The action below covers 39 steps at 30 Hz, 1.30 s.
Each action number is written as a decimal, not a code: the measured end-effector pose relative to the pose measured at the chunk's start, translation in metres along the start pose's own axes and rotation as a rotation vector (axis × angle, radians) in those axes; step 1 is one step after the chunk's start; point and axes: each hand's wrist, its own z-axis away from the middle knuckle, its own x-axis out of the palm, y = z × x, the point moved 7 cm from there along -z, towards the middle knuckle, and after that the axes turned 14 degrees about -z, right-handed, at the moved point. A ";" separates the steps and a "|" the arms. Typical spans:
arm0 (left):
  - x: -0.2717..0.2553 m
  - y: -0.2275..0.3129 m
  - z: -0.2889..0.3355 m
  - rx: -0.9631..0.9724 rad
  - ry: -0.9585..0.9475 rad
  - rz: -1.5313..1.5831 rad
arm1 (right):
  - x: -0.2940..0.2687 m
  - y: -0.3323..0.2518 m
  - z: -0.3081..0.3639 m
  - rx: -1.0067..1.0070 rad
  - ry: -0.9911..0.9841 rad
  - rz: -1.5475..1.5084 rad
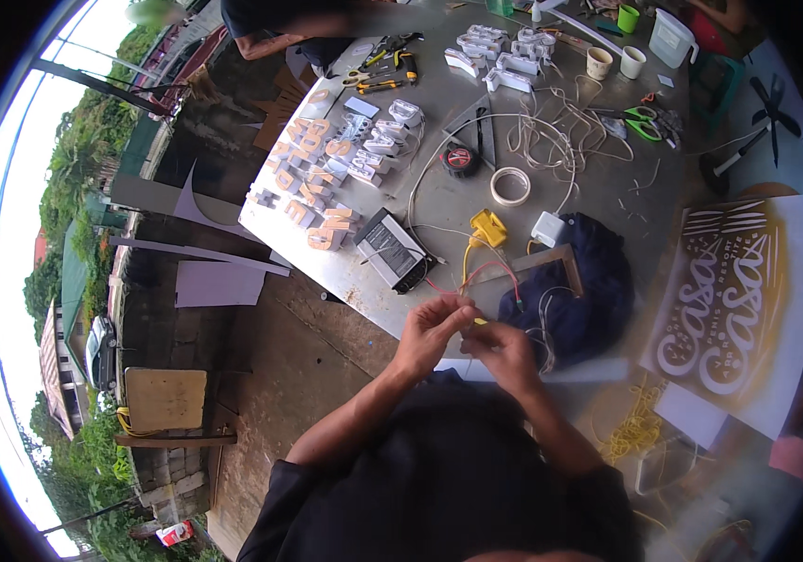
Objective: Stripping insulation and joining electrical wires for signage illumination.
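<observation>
My left hand (432, 330) and my right hand (504, 354) meet at the table's near edge, fingertips pinched close together. A thin yellow wire (465, 270) runs down from a yellow plug (487, 229) into my left fingers. A bit of yellow shows at my right fingertips, seemingly the same wire; its end is hidden. Red wire (439, 288) also passes by my left hand, from the side of a black and silver power supply box (392, 251). Just beyond my right hand lies a dark blue cloth (598, 290), with a white adapter (548, 229) at its edge.
On the metal table (373, 304) stand several small channel letters (326, 178), a tape measure (459, 160), a tape roll (511, 186), tangled white cable (560, 140), green scissors (643, 122) and pliers (392, 66). A printed sign sheet (724, 309) lies right. Another person's arm (270, 45) shows at the far left.
</observation>
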 end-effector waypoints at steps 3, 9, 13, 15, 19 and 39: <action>-0.003 -0.017 0.006 -0.043 -0.054 -0.057 | 0.003 0.001 -0.001 0.025 0.029 -0.073; -0.006 -0.018 0.012 0.031 -0.144 -0.003 | 0.004 0.004 0.003 0.101 0.054 -0.078; -0.020 -0.020 0.010 0.001 -0.086 0.020 | 0.018 -0.002 0.000 0.055 0.025 -0.051; -0.035 -0.021 0.007 0.002 -0.068 0.029 | 0.018 -0.002 -0.001 0.026 0.069 0.059; -0.065 -0.027 0.000 0.012 -0.039 0.105 | 0.022 0.003 -0.004 0.096 0.108 0.137; -0.241 -0.031 -0.076 0.137 0.076 -0.045 | 0.125 0.012 -0.131 0.002 0.153 0.887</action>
